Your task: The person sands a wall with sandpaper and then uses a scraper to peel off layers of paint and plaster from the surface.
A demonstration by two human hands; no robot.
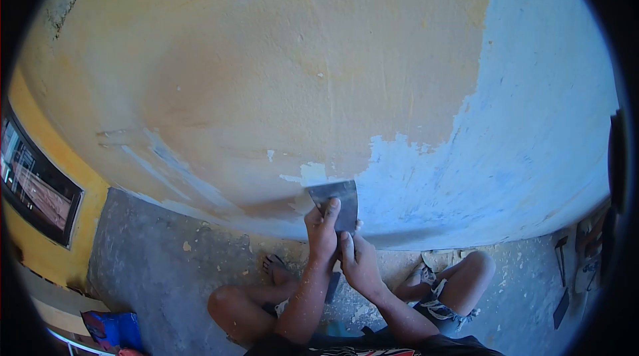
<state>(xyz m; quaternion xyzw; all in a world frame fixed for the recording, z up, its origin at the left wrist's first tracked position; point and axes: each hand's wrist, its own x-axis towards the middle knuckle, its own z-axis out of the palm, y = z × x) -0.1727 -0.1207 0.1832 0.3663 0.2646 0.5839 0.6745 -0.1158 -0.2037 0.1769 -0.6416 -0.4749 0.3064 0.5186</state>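
Both my hands are on a wide metal scraper (343, 206), its broad edge against the lower part of the wall (399, 76). My left hand (322, 231) is closed on the blade's left side, thumb lying on its face. Lower down, my right hand (361, 261) is closed around the narrow end; the handle is mostly hidden. Yellowish paint covers the wall above and left of the blade. To the right a bare pale bluish surface (519, 130) shows, with a ragged paint edge between. A small pale patch (313, 173) lies just above the blade.
I sit on a grey concrete floor (166, 243) with paint flakes, knees bent on both sides. A dark bar-like piece (333, 287) shows between my forearms. Long-handled tools (561, 309) lie at right. A blue bag-like item (113, 331) and a dark-framed window (40, 183) are at left.
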